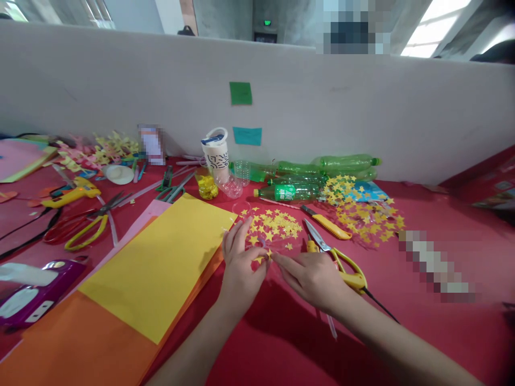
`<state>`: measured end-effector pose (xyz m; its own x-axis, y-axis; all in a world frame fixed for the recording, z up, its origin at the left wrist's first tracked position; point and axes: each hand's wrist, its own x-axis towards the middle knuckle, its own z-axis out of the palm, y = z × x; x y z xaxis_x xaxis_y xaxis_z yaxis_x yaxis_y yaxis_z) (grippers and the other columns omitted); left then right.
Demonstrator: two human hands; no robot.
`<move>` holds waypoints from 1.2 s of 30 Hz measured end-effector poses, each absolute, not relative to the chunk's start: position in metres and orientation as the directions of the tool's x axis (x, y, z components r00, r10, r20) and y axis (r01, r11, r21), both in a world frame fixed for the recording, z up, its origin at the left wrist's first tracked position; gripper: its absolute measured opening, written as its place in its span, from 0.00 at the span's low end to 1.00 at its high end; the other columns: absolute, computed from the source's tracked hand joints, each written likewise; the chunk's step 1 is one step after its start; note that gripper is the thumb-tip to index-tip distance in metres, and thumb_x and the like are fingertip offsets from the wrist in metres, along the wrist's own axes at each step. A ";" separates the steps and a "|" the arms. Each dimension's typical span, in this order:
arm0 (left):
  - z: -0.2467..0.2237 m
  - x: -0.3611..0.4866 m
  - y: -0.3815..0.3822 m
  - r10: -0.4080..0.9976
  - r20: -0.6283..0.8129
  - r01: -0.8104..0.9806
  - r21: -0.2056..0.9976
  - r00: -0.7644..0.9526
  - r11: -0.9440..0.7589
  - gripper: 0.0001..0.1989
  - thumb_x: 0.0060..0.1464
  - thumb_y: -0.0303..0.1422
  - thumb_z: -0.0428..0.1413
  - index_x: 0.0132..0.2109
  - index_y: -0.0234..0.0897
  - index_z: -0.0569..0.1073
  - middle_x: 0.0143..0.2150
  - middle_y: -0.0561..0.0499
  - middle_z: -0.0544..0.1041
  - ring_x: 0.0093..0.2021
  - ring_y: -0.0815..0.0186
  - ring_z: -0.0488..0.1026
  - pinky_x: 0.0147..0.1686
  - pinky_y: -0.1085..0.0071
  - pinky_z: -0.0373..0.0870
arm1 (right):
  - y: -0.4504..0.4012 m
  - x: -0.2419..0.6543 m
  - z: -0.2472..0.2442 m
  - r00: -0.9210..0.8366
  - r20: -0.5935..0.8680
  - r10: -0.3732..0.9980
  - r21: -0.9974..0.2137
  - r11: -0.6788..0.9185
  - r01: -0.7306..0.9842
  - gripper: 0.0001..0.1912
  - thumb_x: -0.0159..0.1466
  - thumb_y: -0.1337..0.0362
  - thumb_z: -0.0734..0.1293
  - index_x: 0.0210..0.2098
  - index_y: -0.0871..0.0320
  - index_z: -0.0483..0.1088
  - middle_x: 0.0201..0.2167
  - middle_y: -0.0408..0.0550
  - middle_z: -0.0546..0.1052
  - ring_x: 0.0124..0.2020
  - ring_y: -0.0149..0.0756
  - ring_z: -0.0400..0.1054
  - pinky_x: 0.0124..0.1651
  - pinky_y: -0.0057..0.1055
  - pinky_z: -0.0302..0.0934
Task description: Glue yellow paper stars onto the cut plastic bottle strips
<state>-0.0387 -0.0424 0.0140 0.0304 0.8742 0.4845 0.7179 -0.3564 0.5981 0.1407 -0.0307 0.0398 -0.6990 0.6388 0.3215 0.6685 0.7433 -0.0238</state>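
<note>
My left hand (243, 268) pinches a small yellow paper star (270, 256) between thumb and forefinger, its other fingers raised and apart. From the right, my right hand (311, 274) meets the same star with its fingertips, the fingers held together. A pile of loose yellow stars (276, 222) lies on the red table just beyond both hands, over what looks like clear plastic. Scissors with yellow handles (348, 268) lie partly under my right hand, beside a yellow glue gun (311, 245) that is mostly hidden. A yellow utility knife (332, 226) rests farther off.
Yellow paper sheets (161, 268) lie left over orange paper (80, 338). Green plastic bottles (298, 190), a white tumbler (215, 155) and a spray of yellow stars (362, 212) stand along the white partition (161, 80). Scissors (94, 222) and another glue gun (74, 195) sit left.
</note>
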 end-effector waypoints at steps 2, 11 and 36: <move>0.014 -0.039 -0.042 0.876 0.482 0.722 0.594 0.033 -0.354 0.05 0.50 0.26 0.58 0.29 0.40 0.76 0.67 0.50 0.55 0.66 0.52 0.49 0.61 0.42 0.47 | -0.030 0.140 0.039 -0.716 0.325 0.617 0.027 0.751 0.659 0.16 0.67 0.66 0.55 0.43 0.59 0.74 0.17 0.44 0.71 0.17 0.30 0.60 0.22 0.31 0.41; 0.016 -0.039 -0.041 0.869 0.495 0.731 0.581 0.032 -0.358 0.04 0.49 0.26 0.58 0.29 0.39 0.76 0.65 0.47 0.57 0.65 0.52 0.51 0.61 0.43 0.48 | -0.032 0.138 0.040 -0.731 0.357 0.582 0.083 0.759 0.645 0.16 0.67 0.68 0.54 0.44 0.60 0.73 0.16 0.43 0.70 0.17 0.28 0.58 0.23 0.31 0.40; 0.023 -0.051 -0.044 0.868 0.490 0.785 0.503 0.086 -0.362 0.10 0.48 0.24 0.56 0.40 0.40 0.73 0.64 0.45 0.56 0.66 0.50 0.49 0.61 0.44 0.51 | -0.008 0.157 0.048 -0.516 0.164 0.840 -0.140 0.538 0.831 0.13 0.63 0.63 0.60 0.45 0.55 0.70 0.20 0.45 0.75 0.22 0.35 0.68 0.24 0.28 0.44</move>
<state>-0.0508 -0.0439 0.0228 0.0863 0.8675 0.4899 0.7846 -0.3622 0.5031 0.1574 -0.0084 0.0480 -0.5164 0.8404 0.1644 0.8312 0.5381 -0.1399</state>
